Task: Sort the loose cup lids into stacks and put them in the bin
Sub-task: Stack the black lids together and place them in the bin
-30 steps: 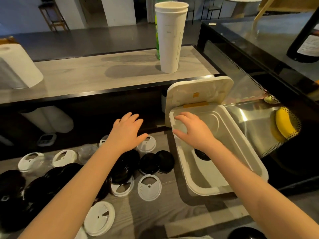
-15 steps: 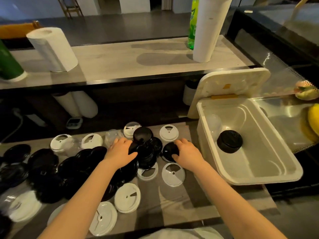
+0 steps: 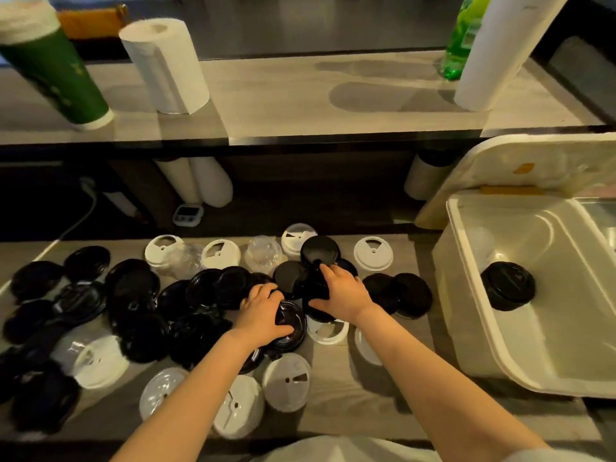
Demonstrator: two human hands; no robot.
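Observation:
Several loose black lids and white lids lie scattered over the lower grey counter. My left hand grips a black lid at the pile's right side. My right hand holds a short stack of black lids just beside it. The white bin stands open at the right with one stack of black lids on its floor.
The bin's hinged cover leans back behind it. On the upper shelf stand a paper towel roll, a green cup stack, a white cup stack and a green bottle. A small timer sits under the shelf.
My right hand left the bin, where a black stack now sits, and came back to the pile. Both hands closed on black lids. The view swung left and down.

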